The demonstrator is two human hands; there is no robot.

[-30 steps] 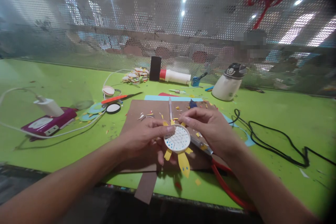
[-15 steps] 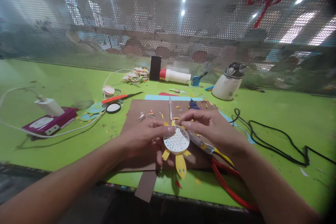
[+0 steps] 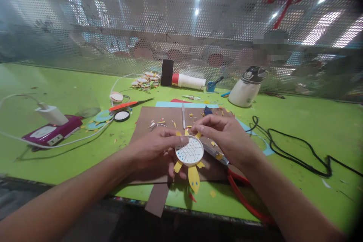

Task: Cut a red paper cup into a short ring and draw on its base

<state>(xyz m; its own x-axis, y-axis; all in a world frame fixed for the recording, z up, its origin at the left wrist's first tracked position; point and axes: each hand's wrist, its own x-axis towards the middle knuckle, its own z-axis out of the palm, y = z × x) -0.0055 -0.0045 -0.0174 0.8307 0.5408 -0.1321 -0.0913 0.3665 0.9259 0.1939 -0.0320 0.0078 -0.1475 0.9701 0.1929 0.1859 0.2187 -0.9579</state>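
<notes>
Left hand grip pinches paper turtle at 11 o'clock, over brown board; right hand at 1 o'clock leg, grip unclear. Hard tug could bend leg.

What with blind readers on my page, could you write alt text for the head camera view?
The left hand holds a small turtle figure, its round white shell marked with dark lines and blue dots, while the right hand reaches its tail end. Beneath are a brown sheet with paper scraps and a pen, on a green table.
</notes>
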